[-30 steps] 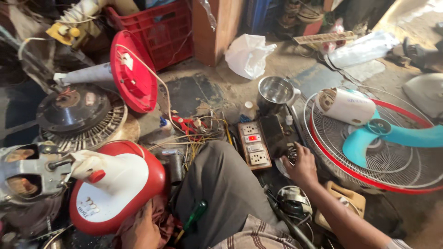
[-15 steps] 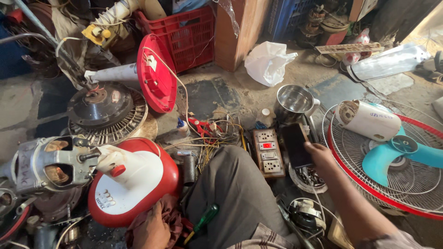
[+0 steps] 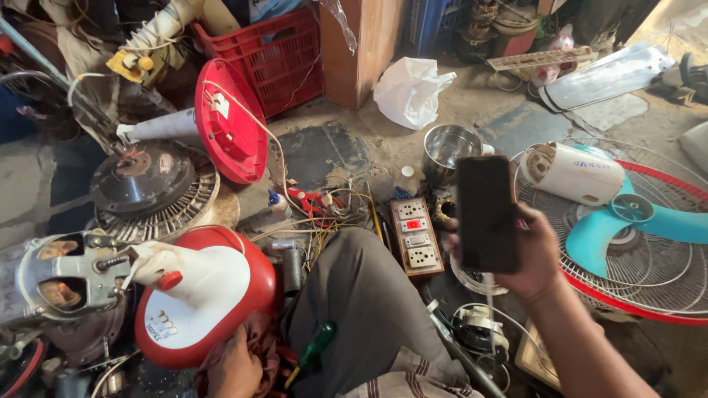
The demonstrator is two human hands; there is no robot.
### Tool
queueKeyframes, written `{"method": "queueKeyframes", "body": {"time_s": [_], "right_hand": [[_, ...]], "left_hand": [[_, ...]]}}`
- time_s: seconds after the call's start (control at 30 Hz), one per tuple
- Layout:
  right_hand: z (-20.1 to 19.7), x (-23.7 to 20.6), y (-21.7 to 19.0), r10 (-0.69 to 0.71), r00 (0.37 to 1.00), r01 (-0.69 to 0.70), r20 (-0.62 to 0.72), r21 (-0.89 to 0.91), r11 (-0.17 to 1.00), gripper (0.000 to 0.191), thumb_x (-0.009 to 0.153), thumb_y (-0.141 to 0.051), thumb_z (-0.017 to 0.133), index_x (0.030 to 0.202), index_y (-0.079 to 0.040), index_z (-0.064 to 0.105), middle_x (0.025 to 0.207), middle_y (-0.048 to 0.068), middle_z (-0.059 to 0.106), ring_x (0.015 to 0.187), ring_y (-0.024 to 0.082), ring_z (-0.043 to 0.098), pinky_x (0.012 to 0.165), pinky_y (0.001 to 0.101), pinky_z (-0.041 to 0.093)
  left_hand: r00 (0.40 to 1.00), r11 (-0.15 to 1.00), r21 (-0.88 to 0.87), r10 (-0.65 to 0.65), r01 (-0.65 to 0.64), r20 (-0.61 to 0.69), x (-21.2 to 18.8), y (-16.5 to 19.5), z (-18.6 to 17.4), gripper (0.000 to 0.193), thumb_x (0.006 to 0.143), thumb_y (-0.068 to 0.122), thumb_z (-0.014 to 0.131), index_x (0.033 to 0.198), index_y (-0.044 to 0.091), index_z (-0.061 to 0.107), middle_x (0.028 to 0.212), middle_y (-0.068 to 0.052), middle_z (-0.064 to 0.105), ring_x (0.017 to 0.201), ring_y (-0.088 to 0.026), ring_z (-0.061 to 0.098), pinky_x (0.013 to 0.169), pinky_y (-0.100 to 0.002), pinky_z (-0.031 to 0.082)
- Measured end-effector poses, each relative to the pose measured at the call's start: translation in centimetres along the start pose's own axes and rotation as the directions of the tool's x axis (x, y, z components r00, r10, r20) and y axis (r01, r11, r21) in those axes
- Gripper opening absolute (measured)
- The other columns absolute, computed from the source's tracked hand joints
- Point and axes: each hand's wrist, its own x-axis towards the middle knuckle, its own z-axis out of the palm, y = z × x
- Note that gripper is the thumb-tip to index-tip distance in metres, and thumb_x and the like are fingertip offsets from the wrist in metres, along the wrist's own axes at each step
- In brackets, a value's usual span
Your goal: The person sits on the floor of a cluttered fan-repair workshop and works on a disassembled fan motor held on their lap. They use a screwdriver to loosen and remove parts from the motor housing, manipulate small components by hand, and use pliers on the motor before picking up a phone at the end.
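The phone (image 3: 486,214) in my right hand (image 3: 532,254) is glossy black glass. Just above it, the steel bowl (image 3: 451,145) shines, smooth metal. Left of the phone, the fan base (image 3: 210,295) by my left hand (image 3: 234,366) is glossy red and white plastic. The floor (image 3: 324,151) is rough, dusty concrete.

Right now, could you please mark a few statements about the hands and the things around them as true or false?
1. The right hand holds a dark phone. True.
2. The left hand grips the screwdriver. False: it rests at the red fan base; the green-handled screwdriver lies on the person's leg.
3. The socket board shows a red light. True.
4. The steel bowl sits inside the red crate. False: it stands on the floor beside the white bag.
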Motion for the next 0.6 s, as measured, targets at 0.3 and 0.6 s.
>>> {"method": "queueKeyframes", "body": {"time_s": [0.3, 0.6], "right_hand": [[1.1, 0.9, 1.3, 0.010, 0.992, -0.024, -0.125, -0.114, 0.993, 0.076, 0.100, -0.051, 0.047, 0.147, 0.008, 0.049, 0.133, 0.033, 0.062, 0.115, 0.045, 0.065, 0.105, 0.0566, 0.048], [-1.0, 2.3, 3.6, 0.237, 0.951, -0.258, -0.199, -0.083, 0.963, 0.075, 0.097, -0.053, 0.051, 0.149, 0.002, 0.049, 0.138, 0.025, 0.060, 0.119, 0.042, 0.062, 0.104, 0.0566, 0.046]], "left_hand": [[0.911, 0.999, 0.027, 0.032, -0.024, -0.412, -6.3, 5.8, -8.1, 0.085, 0.071, 0.020, 0.073, 0.148, 0.007, 0.039, 0.143, -0.031, 0.047, 0.121, -0.050, 0.053, 0.100, -0.053, 0.047], [0.854, 0.420, -0.814, 0.493, -0.402, -0.166, -10.1, 21.8, -13.3, 0.047, 0.090, 0.023, 0.066, 0.135, 0.011, 0.061, 0.120, -0.010, 0.077, 0.114, -0.024, 0.075, 0.103, -0.040, 0.056]]}}
